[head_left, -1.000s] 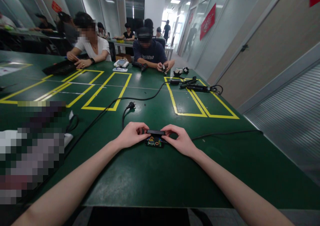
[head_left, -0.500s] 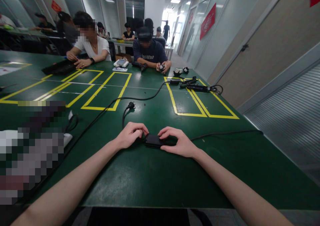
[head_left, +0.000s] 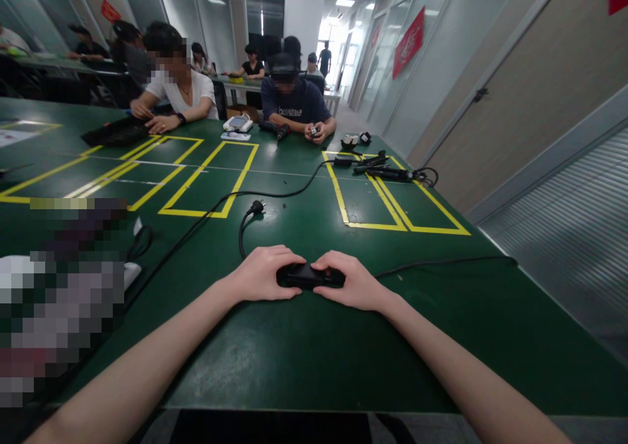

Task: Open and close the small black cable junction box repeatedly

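A black power adapter (head_left: 308, 274) lies on the green table in front of me, a hand at each end. My left hand (head_left: 267, 273) grips its left end, thumb on the near side and fingers over the far side. My right hand (head_left: 350, 279) holds the right end the same way. Beyond my left hand, a short black cord ends in a mains plug (head_left: 256, 207) with its prongs to the right. Another thin black cable (head_left: 441, 261) runs from behind my right hand toward the table's right edge.
A long black cable (head_left: 196, 220) crosses the table to a second adapter (head_left: 345, 161) beside black tools (head_left: 387, 170). Yellow tape rectangles (head_left: 226, 212) mark the green tabletop (head_left: 314, 352). Blurred-out items (head_left: 73, 313) lie at left. Two people sit across, one with a power drill (head_left: 275, 129) nearby.
My left hand has gone from fingertips at the adapter's left end to a full grip around it. My right hand stays on the right end.
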`<state>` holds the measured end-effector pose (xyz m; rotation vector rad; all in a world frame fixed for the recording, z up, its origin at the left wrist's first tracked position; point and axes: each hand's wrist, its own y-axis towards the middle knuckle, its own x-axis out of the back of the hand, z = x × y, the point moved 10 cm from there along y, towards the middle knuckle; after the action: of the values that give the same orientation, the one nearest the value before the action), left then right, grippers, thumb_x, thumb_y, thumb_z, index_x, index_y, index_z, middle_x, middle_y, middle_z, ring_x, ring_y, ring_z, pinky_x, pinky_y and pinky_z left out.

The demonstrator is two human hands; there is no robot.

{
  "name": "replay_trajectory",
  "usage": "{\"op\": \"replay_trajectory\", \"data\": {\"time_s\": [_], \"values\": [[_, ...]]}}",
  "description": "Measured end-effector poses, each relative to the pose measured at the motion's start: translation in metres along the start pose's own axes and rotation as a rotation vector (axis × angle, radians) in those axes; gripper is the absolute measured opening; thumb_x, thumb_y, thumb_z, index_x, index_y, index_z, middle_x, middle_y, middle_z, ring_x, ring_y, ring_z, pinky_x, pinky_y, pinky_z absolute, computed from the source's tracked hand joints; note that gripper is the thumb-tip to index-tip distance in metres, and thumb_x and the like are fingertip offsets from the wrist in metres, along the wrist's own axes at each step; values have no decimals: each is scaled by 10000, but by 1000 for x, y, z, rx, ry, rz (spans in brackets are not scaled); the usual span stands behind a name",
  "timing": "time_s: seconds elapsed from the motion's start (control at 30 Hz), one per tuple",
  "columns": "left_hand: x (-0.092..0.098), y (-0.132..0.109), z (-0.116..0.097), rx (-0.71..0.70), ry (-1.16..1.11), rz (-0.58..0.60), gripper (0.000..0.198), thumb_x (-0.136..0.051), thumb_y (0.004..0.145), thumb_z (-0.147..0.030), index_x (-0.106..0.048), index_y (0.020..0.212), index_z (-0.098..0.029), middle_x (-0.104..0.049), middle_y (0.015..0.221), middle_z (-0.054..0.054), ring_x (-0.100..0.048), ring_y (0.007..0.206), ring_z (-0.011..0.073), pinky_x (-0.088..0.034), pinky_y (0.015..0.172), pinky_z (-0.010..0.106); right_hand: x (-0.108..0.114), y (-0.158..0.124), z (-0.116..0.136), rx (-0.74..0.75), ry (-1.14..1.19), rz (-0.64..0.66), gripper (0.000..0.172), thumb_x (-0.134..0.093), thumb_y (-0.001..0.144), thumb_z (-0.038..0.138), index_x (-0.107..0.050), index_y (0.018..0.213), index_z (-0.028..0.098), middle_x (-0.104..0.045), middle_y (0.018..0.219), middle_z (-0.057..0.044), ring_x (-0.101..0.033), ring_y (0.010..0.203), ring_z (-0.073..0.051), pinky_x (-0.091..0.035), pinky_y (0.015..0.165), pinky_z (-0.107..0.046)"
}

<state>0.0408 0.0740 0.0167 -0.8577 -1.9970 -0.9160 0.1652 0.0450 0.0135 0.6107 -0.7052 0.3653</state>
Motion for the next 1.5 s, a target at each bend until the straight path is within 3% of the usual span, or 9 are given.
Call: {"op": "replay_trajectory", "data": {"time_s": [0.13, 0.3, 0.43, 0.57, 0.83, 1.0, 1.2, 1.33, 1.5], "values": [[-5, 3, 4, 90, 112, 9, 382, -730, 769, -275, -682, 1144, -224, -748, 1048, 40, -710, 919, 220, -529, 800, 287, 0, 1, 0, -20, -72, -8, 249, -742, 858, 249, -656, 1086, 198, -712, 979, -71, -656, 821, -202, -540, 732, -335], [-9, 5, 5, 118, 205, 15, 266, -711, 808, -240, -660, 1067, -205, -741, 978, 48, -715, 894, 242, -523, 770, 303, -6, 4, 1, -14, -153, 35, 435, -797, 836, 311, -641, 1232, 220, -717, 1036, -78, -680, 917, -240, -558, 819, -371], [-5, 4, 3, 60, 217, -10, 220, -628, 938, -324, -665, 1124, -211, -760, 990, 57, -721, 879, 225, -522, 779, 297, -4, 5, 1, -6, -235, 1, 314, -664, 955, 276, -646, 1265, 237, -713, 1036, -89, -676, 945, -252, -569, 842, -396], [-4, 4, -1, 8, 221, -16, 271, -570, 1001, -397, -680, 1139, -191, -776, 1003, 77, -724, 882, 232, -516, 760, 307, 0, 5, 5, 16, -279, -25, 261, -632, 983, 302, -668, 1228, 218, -695, 1048, -106, -660, 940, -258, -577, 818, -408], [-3, 4, -1, 18, 213, -8, 309, -583, 1002, -420, -708, 1165, -190, -760, 953, 76, -696, 866, 216, -529, 778, 297, 7, 4, 16, 101, -203, -97, 323, -651, 973, 300, -673, 1291, 246, -728, 1173, -116, -692, 1046, -271, -589, 906, -440], [0, 3, -7, -32, 123, -45, 373, -577, 1018, -420, -651, 1309, -200, -760, 1144, 94, -715, 999, 227, -553, 886, 326, 6, 4, 16, 85, -200, -108, 246, -641, 977, 294, -709, 1205, 233, -756, 1046, -107, -701, 959, -269, -599, 850, -436], [-4, 2, -6, -28, 90, -24, 321, -596, 1013, -398, -687, 1240, -191, -781, 1077, 84, -745, 955, 234, -560, 871, 327, 4, 3, 18, 115, -173, -169, 261, -694, 944, 262, -692, 1205, 238, -766, 1084, -97, -726, 989, -258, -610, 863, -418], [0, 1, -4, -5, 71, -64, 396, -634, 985, -392, -656, 1323, -188, -772, 1160, 103, -747, 1026, 255, -564, 883, 335, 7, 2, 22, 158, -195, -233, 222, -670, 954, 235, -692, 1174, 230, -762, 1041, -100, -725, 954, -255, -613, 839, -416], [-6, 0, 0, 34, 43, -5, 322, -644, 979, -365, -701, 1251, -200, -798, 1095, 72, -768, 947, 227, -562, 834, 291, 8, 2, 23, 183, -192, -236, 255, -692, 929, 225, -680, 1184, 227, -735, 1105, -110, -709, 1017, -253, -613, 877, -405]]}}
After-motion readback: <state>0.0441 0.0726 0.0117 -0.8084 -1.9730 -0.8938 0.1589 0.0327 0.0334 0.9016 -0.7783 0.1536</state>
